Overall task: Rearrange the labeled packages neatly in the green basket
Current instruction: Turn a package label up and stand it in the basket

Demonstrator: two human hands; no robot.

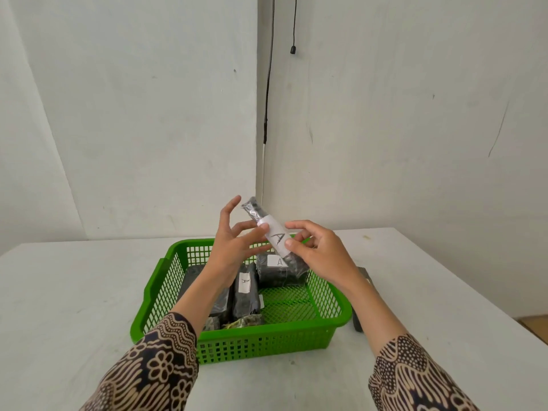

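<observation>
above the basket's (237, 347) far rim at frame centre, the right hand (318, 253) pinches a black package (277, 237) marked a, tilted with its top toward the upper left, while the left hand (234, 244) is spread, fingertips at the package's label. inside, two long packs (245, 292) lie along the left half and a block (277, 271) sits at the far wall. the basket's lower-right floor is bare mesh, and white table (74, 292) lies open on both sides.

Bright, even, diffuse light; soft faint shadows (mostly under basket (267, 345)); wide-angle bending at edges.
</observation>
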